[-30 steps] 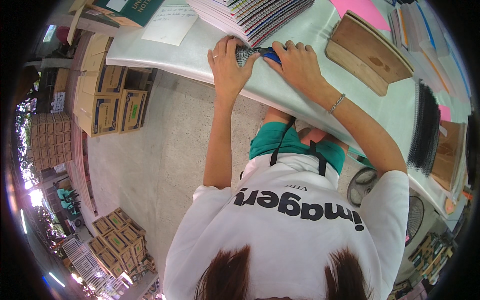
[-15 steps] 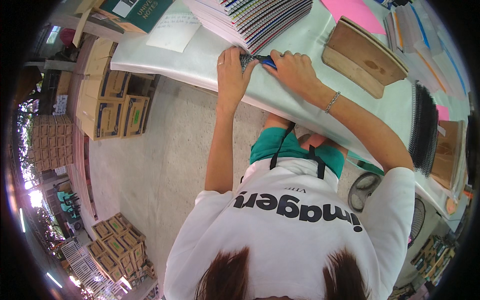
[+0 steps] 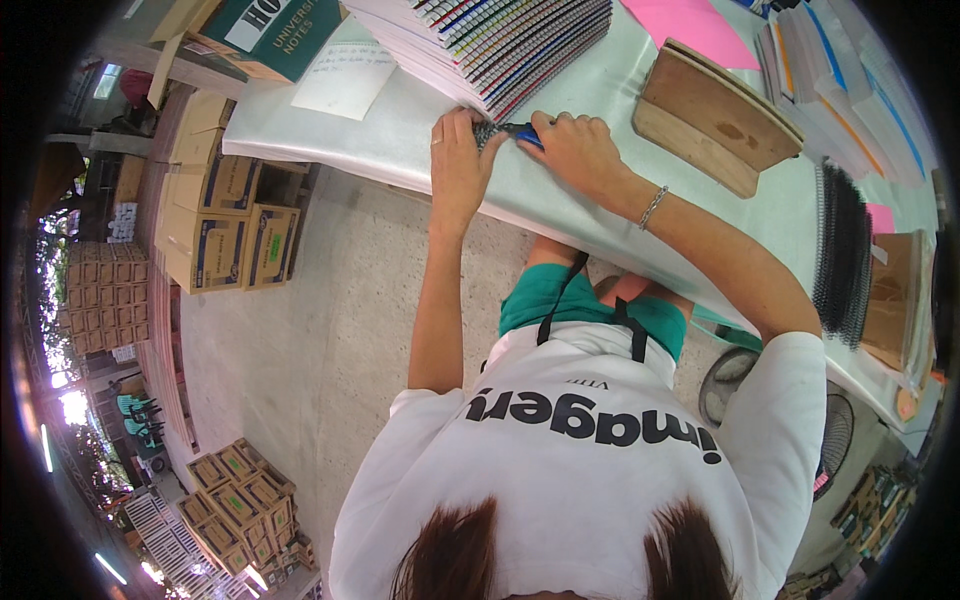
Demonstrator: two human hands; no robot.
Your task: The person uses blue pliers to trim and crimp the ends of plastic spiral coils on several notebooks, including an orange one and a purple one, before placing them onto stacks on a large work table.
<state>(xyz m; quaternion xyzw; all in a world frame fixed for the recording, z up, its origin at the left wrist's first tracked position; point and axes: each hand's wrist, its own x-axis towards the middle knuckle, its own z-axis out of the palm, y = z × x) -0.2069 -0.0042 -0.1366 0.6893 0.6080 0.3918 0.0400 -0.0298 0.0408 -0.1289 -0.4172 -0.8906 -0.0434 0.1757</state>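
One blue-handled tool [image 3: 531,138] was clamped in our right hand [image 3: 580,150], while our left hand [image 3: 459,165] had its fingers pinched onto a dark coil [image 3: 485,132], just beside that chunky notebook stack [image 3: 510,55] on our pale table [image 3: 290,125].

Upper garment: white T-shirt [image 3: 590,490], loose fit, short sleeves [image 3: 790,410] ending near elbows. Front marking: bold black lowercase lettering [image 3: 600,425] across chest, inverted as seen from above; smaller thin dark line of characters [image 3: 588,379] nearer hem. Lower garment: green shorts [image 3: 530,298]. Two narrow black straps [image 3: 565,297] over front of shorts. Left hand [image 3: 460,170]: slim ring [image 3: 436,141] on finger. Right hand [image 3: 580,150]: silver-toned chain bracelet [image 3: 653,207] at wrist. Hair [image 3: 455,550]: reddish-brown, two straight locks over shirt.
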